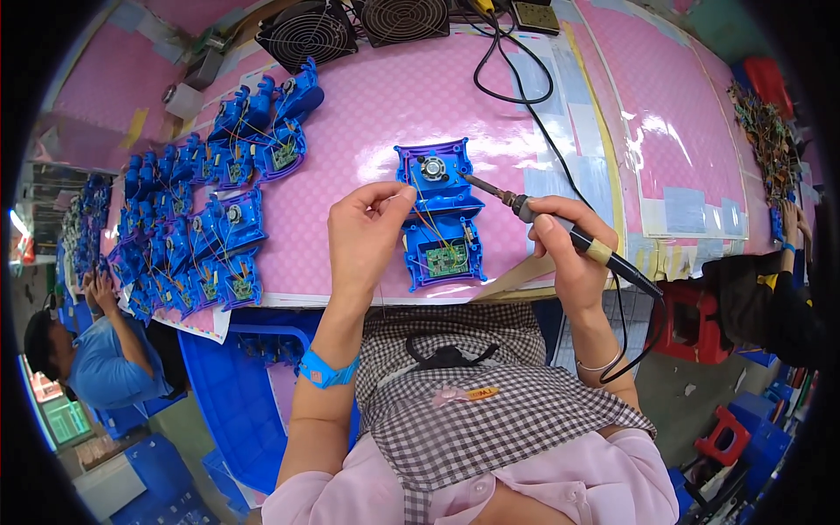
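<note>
In my right hand (pixel 573 249) is a soldering iron (pixel 560 226), its tip reaching the right side of a round speaker (pixel 433 169). The speaker is set in the far half of an opened blue plastic housing (pixel 446 210). A green circuit board (pixel 448 260) sits in the near half, and thin coloured wires run between the halves. My left hand (pixel 372 232) is closed in a pinch at the housing's left edge, on a thin strand that looks like solder wire (pixel 381 293); its end by the fingertips is hard to make out.
Rows of similar blue housings (pixel 201 223) cover the table's left side. Two black fans (pixel 306 35) stand at the back. The iron's black cord (pixel 547 122) loops across the right. A blue bin (pixel 232 394) stands below the table edge. Other people work at far left and right.
</note>
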`<state>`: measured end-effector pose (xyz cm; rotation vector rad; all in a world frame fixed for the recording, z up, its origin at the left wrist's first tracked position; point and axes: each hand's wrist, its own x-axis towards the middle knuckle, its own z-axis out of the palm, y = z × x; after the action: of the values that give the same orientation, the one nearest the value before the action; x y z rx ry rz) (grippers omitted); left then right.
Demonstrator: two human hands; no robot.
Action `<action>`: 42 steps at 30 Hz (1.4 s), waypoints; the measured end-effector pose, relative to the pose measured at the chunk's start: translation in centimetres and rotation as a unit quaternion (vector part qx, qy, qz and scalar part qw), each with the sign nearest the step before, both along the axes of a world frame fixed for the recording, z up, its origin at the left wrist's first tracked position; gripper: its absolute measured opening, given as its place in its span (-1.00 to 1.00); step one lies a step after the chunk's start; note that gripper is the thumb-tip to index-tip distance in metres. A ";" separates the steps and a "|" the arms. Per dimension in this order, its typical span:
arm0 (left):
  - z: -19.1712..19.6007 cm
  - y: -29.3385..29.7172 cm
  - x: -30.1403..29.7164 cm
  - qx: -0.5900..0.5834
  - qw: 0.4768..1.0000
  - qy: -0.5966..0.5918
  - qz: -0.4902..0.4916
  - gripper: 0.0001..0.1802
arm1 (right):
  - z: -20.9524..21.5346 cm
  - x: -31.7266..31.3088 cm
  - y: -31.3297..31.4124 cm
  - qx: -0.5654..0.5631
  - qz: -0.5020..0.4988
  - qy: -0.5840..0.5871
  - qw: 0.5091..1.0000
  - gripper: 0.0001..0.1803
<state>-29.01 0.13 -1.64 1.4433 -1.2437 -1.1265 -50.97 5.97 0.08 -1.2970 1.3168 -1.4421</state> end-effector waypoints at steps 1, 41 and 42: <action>0.0 0.0 0.0 0.016 1.000 -0.004 -0.004 -0.82 | -0.1 0.0 0.0 0.000 0.000 0.000 1.000 -0.81; 0.9 -0.8 -1.4 -0.136 0.969 -0.205 -0.031 -0.88 | -1.1 2.3 -1.9 -0.056 0.032 0.062 0.996 -0.82; 0.9 -0.8 -1.4 -0.136 0.969 -0.204 -0.031 -0.88 | -1.1 2.3 -1.9 -0.055 0.032 0.063 0.996 -0.82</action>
<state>-30.39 -0.70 -0.74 1.4738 -1.6684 -0.6782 -48.65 4.05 -1.01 -1.5096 1.2789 -1.4261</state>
